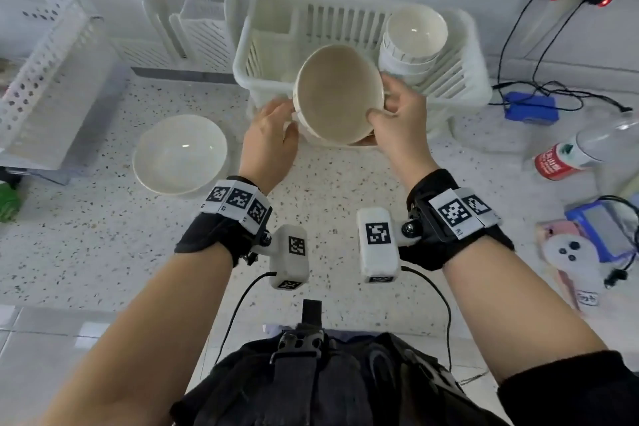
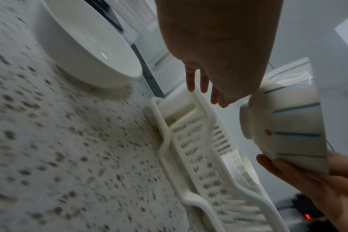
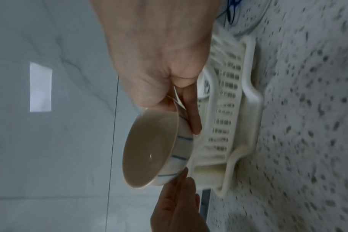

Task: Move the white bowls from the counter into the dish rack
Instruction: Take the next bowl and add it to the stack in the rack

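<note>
1. The right hand (image 1: 397, 117) holds a white bowl with blue stripes (image 1: 340, 95). Its thumb is inside the rim and its fingers are curled under the outside, so the bowl is pinched tight.
2. The bowl is tipped up on its side, over the front edge of the dish rack (image 1: 480, 79). It is up in the air, not in the rack.
3. The left hand (image 1: 271, 135) is at the bowl's 8 o'clock side. Its fingers are straight and close together. The fingertips are right at the bowl's bottom edge, but I cannot tell if they touch it.
4. A stack of bowls (image 1: 413, 41) sits in the rack, at 1 o'clock from the held bowl.
5. One wide white bowl (image 1: 179, 154) sits on the speckled counter (image 1: 103, 252), at 8 o'clock from the held bowl, well apart from the rack.
</note>
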